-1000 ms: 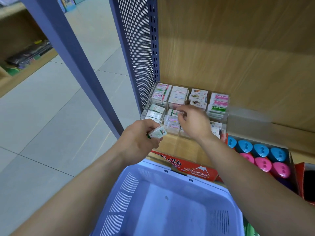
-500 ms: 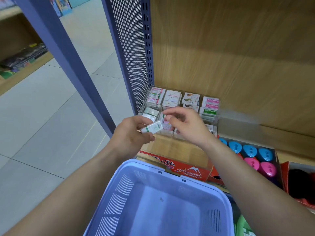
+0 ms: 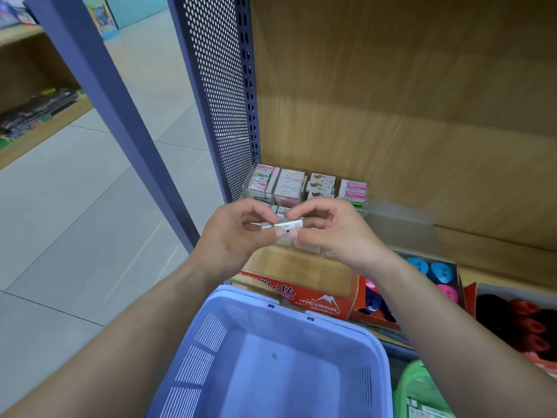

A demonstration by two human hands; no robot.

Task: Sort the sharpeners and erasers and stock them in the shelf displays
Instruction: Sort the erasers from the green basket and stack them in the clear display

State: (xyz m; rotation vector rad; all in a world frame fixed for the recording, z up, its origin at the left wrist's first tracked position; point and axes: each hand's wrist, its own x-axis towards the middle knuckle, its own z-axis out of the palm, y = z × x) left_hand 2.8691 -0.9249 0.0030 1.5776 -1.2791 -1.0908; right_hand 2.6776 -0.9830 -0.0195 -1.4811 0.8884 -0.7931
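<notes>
My left hand (image 3: 238, 236) and right hand (image 3: 331, 233) both pinch one eraser (image 3: 283, 225), held between them, likely squaring it label-up for its slot. Display (image 3: 301, 188) sits just beyond the hands; basket (image 3: 271, 357) below them, handy for restocking.

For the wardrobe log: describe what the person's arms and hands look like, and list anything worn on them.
Both arms are bare as far as the picture shows: no sleeve edge appears on the left forearm or the right forearm. The left hand and right hand have no gloves. No watch, bracelet or ring is visible on either.
</notes>
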